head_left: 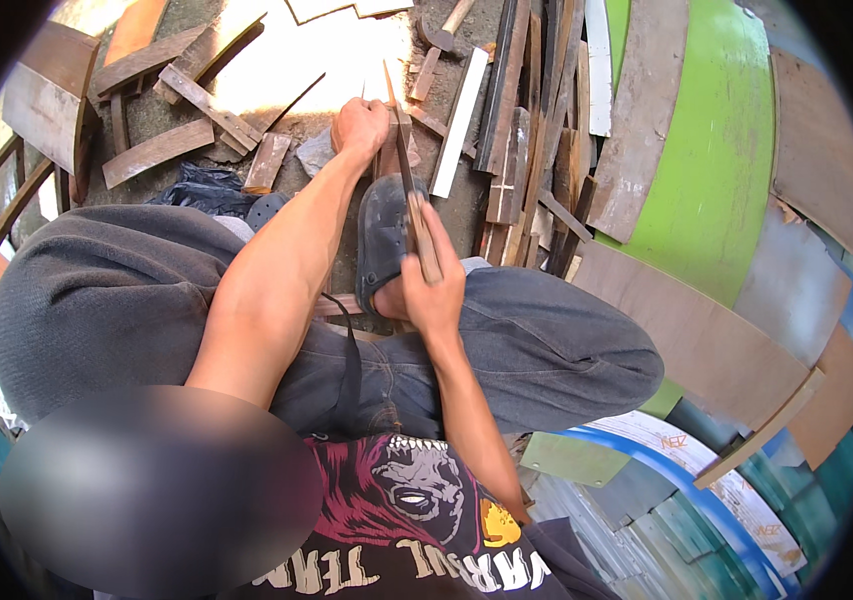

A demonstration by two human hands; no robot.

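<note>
My right hand (pixel 435 275) is wrapped round the wooden handle of a tool with a long, narrow dark blade (pixel 405 150). Whether it is a knife or a saw I cannot tell. The blade points away from me, past my left hand (pixel 362 127). That hand is closed beside the blade, over a brown wood block (pixel 388 158); what its fingers hold is hidden. A thin, pointed tan tip (pixel 389 82) juts out beyond the hands. My foot, in a dark clog (pixel 381 225), is set down just nearer than the block.
A hammer (pixel 442 32) lies at the far side. Wood offcuts (pixel 159 152) are scattered at the left, near a black plastic bag (pixel 209 190). Long boards (pixel 509 90) are piled to the right, beside a bright green panel (pixel 722 150). A white strip (pixel 461 122) lies between.
</note>
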